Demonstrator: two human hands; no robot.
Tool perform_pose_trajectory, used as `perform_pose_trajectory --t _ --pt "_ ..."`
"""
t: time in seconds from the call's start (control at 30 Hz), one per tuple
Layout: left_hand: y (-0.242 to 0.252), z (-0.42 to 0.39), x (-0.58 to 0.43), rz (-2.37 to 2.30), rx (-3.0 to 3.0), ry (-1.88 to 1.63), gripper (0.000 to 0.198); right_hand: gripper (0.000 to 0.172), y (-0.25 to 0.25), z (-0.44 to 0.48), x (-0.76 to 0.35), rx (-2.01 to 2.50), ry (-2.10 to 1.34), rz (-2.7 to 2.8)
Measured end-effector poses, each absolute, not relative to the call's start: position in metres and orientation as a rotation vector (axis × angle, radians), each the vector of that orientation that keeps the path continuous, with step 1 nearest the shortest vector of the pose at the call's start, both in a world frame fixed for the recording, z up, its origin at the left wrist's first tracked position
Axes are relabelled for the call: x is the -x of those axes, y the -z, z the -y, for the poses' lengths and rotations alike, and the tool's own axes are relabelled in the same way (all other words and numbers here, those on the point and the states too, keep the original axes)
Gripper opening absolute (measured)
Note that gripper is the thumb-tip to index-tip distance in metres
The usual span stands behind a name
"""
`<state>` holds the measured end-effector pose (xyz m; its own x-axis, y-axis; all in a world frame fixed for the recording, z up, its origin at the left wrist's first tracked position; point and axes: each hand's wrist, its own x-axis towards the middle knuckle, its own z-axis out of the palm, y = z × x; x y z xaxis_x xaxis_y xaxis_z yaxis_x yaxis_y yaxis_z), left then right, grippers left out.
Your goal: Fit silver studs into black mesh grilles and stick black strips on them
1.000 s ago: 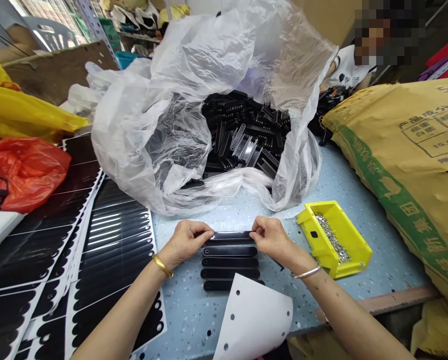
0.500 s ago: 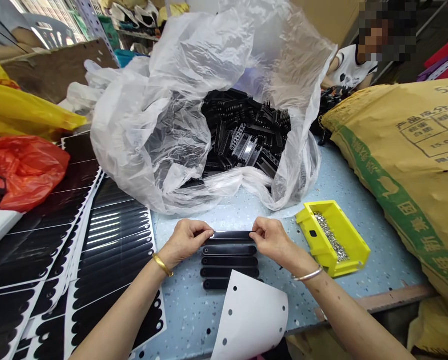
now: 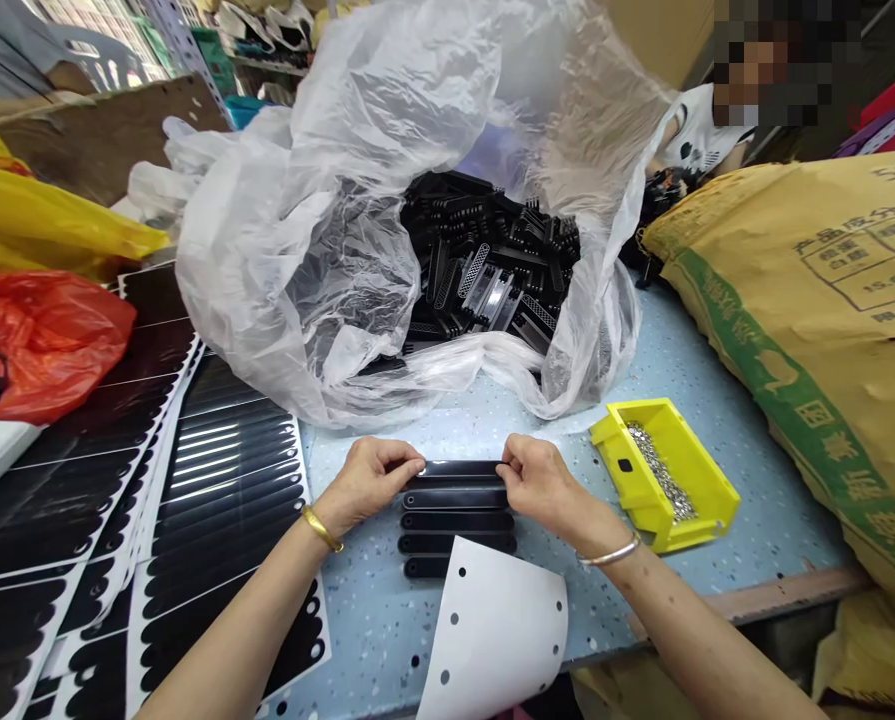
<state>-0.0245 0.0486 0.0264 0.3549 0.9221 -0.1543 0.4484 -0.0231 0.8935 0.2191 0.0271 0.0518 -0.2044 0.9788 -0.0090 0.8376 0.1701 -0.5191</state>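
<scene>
My left hand (image 3: 368,478) pinches the left end of a long black strip (image 3: 458,468), and my right hand (image 3: 537,480) pinches its right end. The strip lies at the far end of a row of several like black strips (image 3: 458,520) on the blue speckled table (image 3: 717,400). A white backing sheet with punched holes (image 3: 496,630) curls up at the near end of the row. Both hands wear wrist bangles.
A big clear plastic bag (image 3: 327,230) of black plastic parts (image 3: 492,260) lies behind the hands. A yellow bin (image 3: 646,480) of small metal pieces stands right. Black sticker sheets (image 3: 214,480) lie left, a red bag (image 3: 49,330) farther left, a yellow sack (image 3: 829,330) right. Another person (image 3: 709,120) sits beyond.
Both hands keep their pinch on the strip's ends and barely move. The white backing sheet has shifted slightly left and down in view.
</scene>
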Motion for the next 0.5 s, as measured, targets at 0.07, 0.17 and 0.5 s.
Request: perform_pose_trajectory --t 0.07,0.17,0.5 --pt "-0.027 -0.048 0.024 -1.253 -1.650 -0.608 0.027 0.012 -0.051 -0.029 -0.220 1.770 -0.650 2.103" --pt "-0.028 -0.048 0.024 -1.255 -1.654 -0.606 0.027 0.012 -0.051 -0.033 -0.220 1.854 -0.723 2.063" --pt "-0.027 -0.049 0.024 -1.240 -1.645 -0.608 0.028 0.013 -0.052 -0.041 -0.220 1.952 -0.841 1.967"
